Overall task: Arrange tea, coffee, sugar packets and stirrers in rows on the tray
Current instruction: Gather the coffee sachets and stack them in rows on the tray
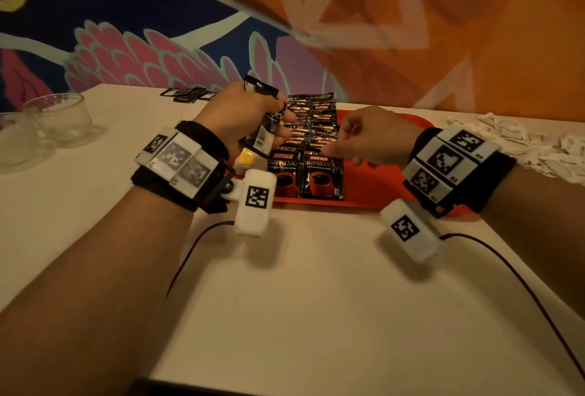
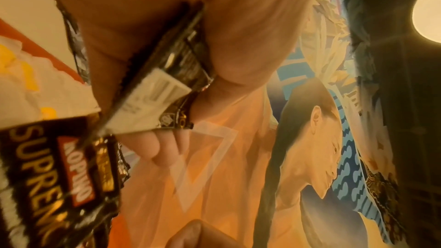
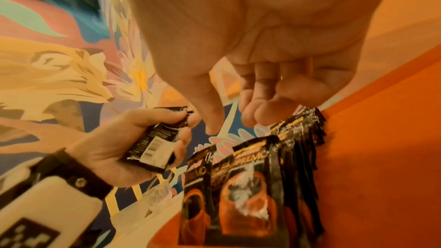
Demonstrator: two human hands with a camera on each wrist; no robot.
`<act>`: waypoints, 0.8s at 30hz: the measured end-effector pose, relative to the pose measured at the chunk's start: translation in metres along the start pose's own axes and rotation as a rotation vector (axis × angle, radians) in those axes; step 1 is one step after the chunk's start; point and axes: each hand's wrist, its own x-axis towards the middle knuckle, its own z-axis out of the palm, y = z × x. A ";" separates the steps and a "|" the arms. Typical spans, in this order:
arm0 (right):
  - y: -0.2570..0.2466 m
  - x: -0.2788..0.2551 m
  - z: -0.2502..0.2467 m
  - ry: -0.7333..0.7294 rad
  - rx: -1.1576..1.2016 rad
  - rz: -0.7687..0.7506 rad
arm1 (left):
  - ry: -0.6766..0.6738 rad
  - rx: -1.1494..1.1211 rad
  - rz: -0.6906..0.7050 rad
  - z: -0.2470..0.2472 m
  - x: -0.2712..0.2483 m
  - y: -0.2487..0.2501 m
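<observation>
You are in the coffee step. Nearest you, low in the middle of the head view, two rows of coffee packets [image 1: 308, 145] lie overlapping down the middle of the red tray [image 1: 364, 188], the front pair face up. At the rows' left edge sits a white and yellow sachet [image 1: 246, 157], probably tea.

Your right hand [image 1: 370, 136] hovers just over the right-hand row, fingers loosely curled and holding nothing. Your left hand [image 1: 243, 114] is curled round a small stack of packets [image 1: 264, 134], barcode side out, above the left row.

Next, I judge, you pinch one packet off that stack and lay it square onto a row.

Farther back, more packets [image 1: 188, 95] lie at upper centre, and white paper sachets [image 1: 506, 142] at right are still off the tray.
</observation>
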 end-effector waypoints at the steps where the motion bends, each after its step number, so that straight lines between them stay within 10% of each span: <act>1: 0.001 0.000 -0.002 0.027 -0.054 -0.042 | 0.019 0.076 0.029 -0.005 -0.001 0.002; 8: 0.003 -0.005 0.006 -0.111 -0.324 -0.238 | -0.120 0.848 0.024 -0.018 -0.007 0.009; 24: 0.004 0.012 0.020 -0.185 -0.453 -0.113 | -0.180 1.297 0.016 0.023 0.011 -0.011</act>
